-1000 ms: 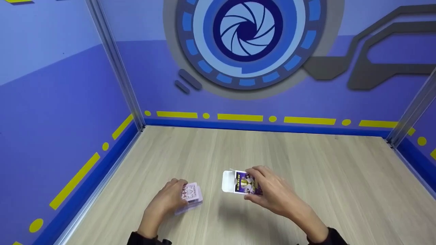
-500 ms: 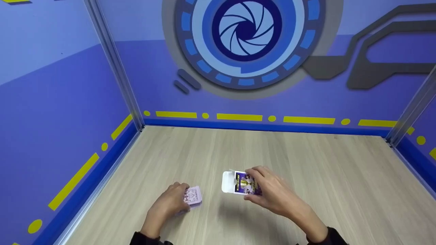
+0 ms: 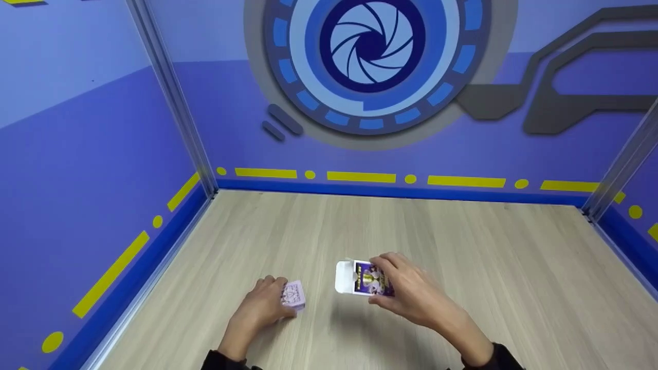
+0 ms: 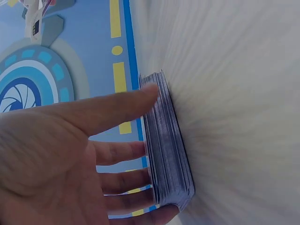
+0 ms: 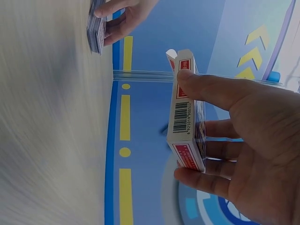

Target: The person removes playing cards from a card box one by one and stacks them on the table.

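A deck of playing cards with a pale, patterned back lies on the table just left of the middle in the head view. My left hand grips it from the left, thumb on the near edge and fingers round the far side. Stacked card edges of the deck show in the left wrist view. To the right, my right hand holds a small purple-and-white card box above the table, its white flap open toward the deck. The box's barcode side shows in the right wrist view; its inside is hidden.
A light wood-grain table spreads under both hands. Blue printed panels stand at its back and sides, joined by metal corner posts. The box casts a shadow on the tabletop.
The deck's cards, out of line with one another a second ago, now sit as one even stack. My left hand has shifted slightly toward me and right. The right hand has hardly moved.
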{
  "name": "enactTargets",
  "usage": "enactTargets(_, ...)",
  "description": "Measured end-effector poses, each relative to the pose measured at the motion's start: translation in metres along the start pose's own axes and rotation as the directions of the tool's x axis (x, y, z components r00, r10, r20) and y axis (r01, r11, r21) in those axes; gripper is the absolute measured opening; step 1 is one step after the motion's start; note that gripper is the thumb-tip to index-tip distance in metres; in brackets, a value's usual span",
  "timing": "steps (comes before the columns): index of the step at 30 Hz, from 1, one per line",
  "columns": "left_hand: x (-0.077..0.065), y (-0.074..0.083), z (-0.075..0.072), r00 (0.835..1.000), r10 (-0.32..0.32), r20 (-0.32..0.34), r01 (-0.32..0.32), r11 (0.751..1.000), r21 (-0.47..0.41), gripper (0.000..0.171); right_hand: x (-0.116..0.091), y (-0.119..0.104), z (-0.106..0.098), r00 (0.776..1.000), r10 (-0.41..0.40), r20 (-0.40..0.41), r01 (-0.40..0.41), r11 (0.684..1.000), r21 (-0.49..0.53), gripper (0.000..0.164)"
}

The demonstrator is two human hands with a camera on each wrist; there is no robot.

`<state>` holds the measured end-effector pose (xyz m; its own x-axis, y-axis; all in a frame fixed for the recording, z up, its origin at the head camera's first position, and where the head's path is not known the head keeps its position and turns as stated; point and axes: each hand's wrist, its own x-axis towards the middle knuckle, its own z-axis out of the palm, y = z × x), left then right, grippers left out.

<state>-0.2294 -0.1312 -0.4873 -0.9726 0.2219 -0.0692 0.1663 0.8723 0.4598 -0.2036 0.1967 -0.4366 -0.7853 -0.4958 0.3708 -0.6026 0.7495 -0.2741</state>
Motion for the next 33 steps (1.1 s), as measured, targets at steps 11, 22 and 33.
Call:
enactTargets(11,0.000,0.002,0.008,0.999,-0.020,-0.036,0.022,0.999,0.048,0.062,0.000,0.002,0.001,0.999,0.040,0.008,-0.040,0.999,0.009,0.067)
enactTargets(22,-0.003,-0.003,-0.003,0.996,-0.074,0.040,0.076,0.996,-0.048,0.076,-0.002,0.011,0.014,0.999,0.038,0.038,-0.036,0.998,-0.061,0.060)
enactTargets(33,-0.002,-0.003,-0.019,0.999,-0.015,-0.042,0.013,0.998,-0.053,0.056,-0.001,0.027,0.035,0.975,0.148,0.163,-0.148,0.989,-0.013,0.063)
